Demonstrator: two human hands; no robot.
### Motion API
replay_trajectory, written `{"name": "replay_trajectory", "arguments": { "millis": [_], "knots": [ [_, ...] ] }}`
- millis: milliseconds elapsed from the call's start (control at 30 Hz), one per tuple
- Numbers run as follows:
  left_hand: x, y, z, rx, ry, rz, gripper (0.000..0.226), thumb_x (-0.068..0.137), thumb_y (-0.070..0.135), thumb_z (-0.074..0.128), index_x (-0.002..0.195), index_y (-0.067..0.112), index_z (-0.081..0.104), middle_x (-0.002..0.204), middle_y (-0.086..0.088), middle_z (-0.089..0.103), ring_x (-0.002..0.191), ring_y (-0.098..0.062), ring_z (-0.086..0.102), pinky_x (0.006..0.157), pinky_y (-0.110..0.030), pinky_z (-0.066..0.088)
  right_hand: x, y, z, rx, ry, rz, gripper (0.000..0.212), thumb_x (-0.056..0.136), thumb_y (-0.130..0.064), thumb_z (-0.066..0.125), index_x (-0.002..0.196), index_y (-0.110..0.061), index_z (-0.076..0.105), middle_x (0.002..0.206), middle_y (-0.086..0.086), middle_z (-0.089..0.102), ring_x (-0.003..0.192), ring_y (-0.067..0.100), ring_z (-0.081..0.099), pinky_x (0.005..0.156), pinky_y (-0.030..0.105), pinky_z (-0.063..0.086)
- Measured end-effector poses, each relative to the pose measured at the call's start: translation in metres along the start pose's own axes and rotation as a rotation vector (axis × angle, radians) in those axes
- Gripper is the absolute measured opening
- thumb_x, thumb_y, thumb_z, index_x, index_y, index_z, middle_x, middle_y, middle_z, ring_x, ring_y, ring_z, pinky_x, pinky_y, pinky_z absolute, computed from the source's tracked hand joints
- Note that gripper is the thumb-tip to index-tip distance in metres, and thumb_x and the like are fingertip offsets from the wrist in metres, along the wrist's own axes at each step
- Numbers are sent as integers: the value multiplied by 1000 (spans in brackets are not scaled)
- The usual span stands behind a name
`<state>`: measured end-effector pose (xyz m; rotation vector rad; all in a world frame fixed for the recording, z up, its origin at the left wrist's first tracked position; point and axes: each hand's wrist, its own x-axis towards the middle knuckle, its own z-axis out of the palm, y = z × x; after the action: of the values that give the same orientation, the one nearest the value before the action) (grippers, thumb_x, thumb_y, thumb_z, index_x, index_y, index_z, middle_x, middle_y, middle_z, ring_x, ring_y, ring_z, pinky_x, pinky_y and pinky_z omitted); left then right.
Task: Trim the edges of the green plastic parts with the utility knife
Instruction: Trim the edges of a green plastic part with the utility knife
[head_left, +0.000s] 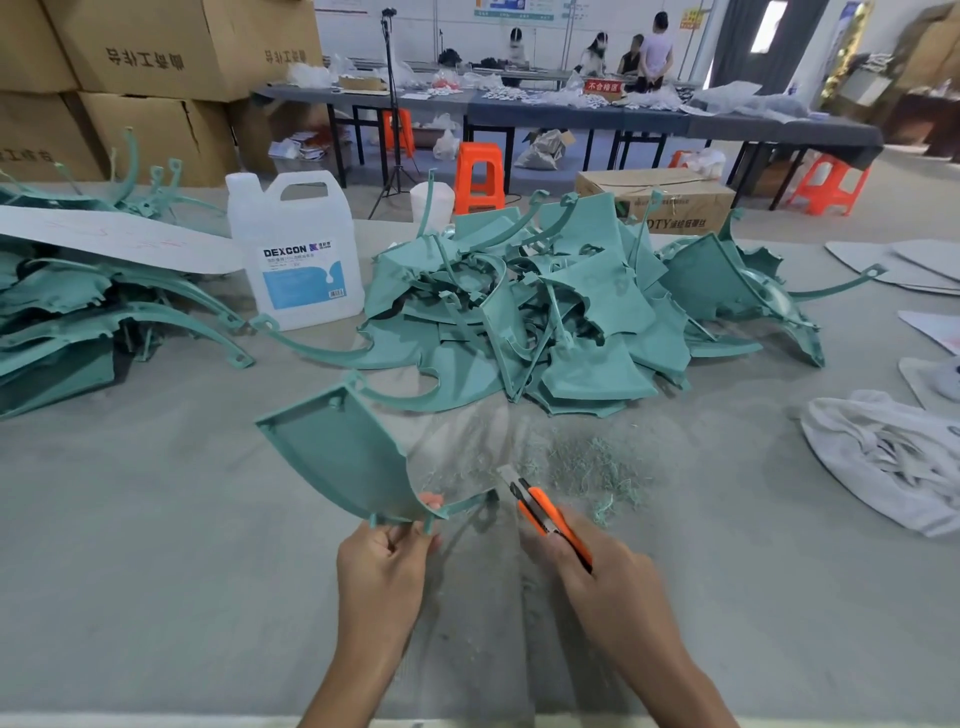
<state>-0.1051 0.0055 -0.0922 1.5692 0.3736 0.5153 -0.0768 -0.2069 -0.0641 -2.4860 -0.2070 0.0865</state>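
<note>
Green plastic part (337, 457) pinched by left hand (382, 566); right hand (597, 566) grip clamped on utility knife (540, 506).

The grey table (156, 519) carries a heap of green parts (545, 312), with a white jug (296, 249) just left of it, green shavings (587, 462) in front and white cloth (883, 462) to its right.

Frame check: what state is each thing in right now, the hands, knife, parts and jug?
Green plastic part: held up by its lower edge.
Left hand: grips the part's lower edge.
Utility knife: blade extended, beside the part's thin arm.
Right hand: grips the knife handle.
Pile of green parts: heaped loosely on the table.
DEXCON jug: upright.
Green shavings: scattered on the table.
</note>
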Motion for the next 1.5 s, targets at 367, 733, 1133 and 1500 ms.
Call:
{"name": "replay_trajectory", "arguments": {
  "millis": [367,733,1133,1500],
  "knots": [
    [3,-16,-3,53,26,-2,35,82,52,70,79,18,75,76,4,74,70,-25,71,75,-61,58,-7,-16,3,51,-109,41,34,102,-51,41,135,-49,51,81,-12,65,83,21,67,72,34,52],
    [2,-13,-2,58,18,28,35,83,51,70,83,17,75,78,3,74,73,-29,70,75,-60,59,-12,-27,-8,7,-127,33,38,103,-42,43,140,-50,49,80,-3,69,79,27,70,73,40,58],
    [0,-10,-3,68,-3,43,21,83,49,67,84,30,75,78,6,75,73,-25,71,74,-58,59,-14,-18,-3,68,-119,20,33,101,-44,45,132,-51,54,62,-5,66,54,11,65,60,38,60],
    [-6,6,0,6,6,-2,20,89,31,74,82,13,76,78,3,76,73,-15,73,72,-57,60,-9,-7,-5,72,-89,23,27,102,-47,46,127,-45,55,66,-4,66,65,20,67,67,41,58]
  ]
}}
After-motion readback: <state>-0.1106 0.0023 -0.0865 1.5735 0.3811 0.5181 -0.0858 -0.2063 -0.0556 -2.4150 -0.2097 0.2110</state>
